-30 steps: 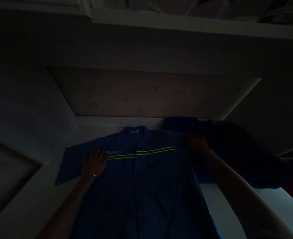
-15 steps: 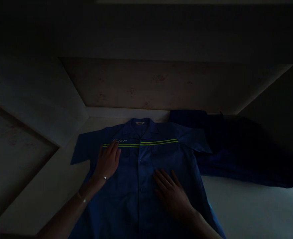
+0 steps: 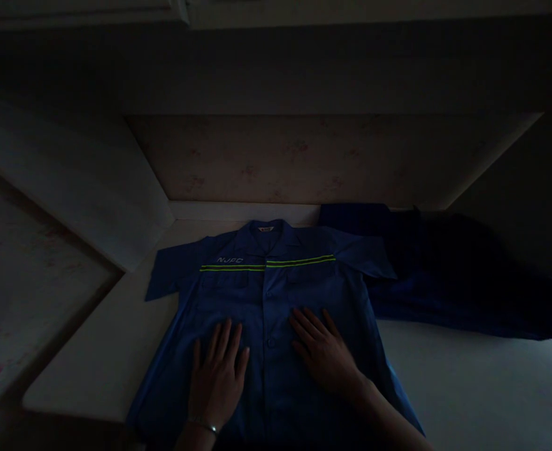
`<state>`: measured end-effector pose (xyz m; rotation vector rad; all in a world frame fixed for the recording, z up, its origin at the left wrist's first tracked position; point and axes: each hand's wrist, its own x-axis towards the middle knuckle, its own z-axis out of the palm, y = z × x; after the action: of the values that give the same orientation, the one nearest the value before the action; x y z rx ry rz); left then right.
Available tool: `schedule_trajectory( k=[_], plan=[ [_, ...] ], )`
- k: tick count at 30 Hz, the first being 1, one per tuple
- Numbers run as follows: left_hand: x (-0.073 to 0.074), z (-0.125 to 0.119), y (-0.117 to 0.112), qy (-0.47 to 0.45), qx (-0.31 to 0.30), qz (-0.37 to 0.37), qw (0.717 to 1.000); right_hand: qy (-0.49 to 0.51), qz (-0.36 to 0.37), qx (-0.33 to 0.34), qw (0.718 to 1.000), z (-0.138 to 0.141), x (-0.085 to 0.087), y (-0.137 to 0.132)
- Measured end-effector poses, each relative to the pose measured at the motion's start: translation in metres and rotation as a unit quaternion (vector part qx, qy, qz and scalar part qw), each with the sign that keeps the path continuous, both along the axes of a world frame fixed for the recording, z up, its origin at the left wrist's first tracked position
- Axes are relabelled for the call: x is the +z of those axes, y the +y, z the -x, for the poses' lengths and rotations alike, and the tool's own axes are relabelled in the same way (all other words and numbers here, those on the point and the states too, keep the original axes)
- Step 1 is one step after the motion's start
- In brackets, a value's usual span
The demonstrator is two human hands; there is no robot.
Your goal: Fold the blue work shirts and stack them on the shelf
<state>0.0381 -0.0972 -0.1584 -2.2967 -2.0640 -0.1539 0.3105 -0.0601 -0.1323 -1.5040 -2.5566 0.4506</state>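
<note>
A blue short-sleeved work shirt lies front side up, collar away from me, with yellow-green stripes and the letters NJPC across the chest. My left hand rests flat on the shirt front, left of the button line, fingers spread. On the other side of the buttons, my right hand lies flat below the chest pocket, its fingers extended. Neither hand grips the cloth. The shirt's lower part runs out of view at the bottom.
Dark blue cloth lies heaped to the right, under the shirt's right-side sleeve. The white table top meets a flower-patterned wall at the back. A pale panel stands at the left, and a cabinet edge hangs above.
My left hand has moved down from the chest stripes to the shirt's lower front, uncovering the lettering. My right hand stays in nearly the same place on the shirt. The view has shifted slightly.
</note>
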Motion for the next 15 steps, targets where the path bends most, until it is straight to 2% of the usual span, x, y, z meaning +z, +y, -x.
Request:
schedule_trajectory(
  k=[7,15],
  plan=[
    [0.000,0.004,-0.005,-0.002,-0.010,-0.006,1.000,0.011,-0.008,-0.007,1.000,-0.002,0.002,0.000],
    [0.002,-0.002,-0.006,0.011,0.024,-0.031,0.999,-0.015,-0.033,-0.009,0.999,-0.002,-0.010,0.001]
  ],
)
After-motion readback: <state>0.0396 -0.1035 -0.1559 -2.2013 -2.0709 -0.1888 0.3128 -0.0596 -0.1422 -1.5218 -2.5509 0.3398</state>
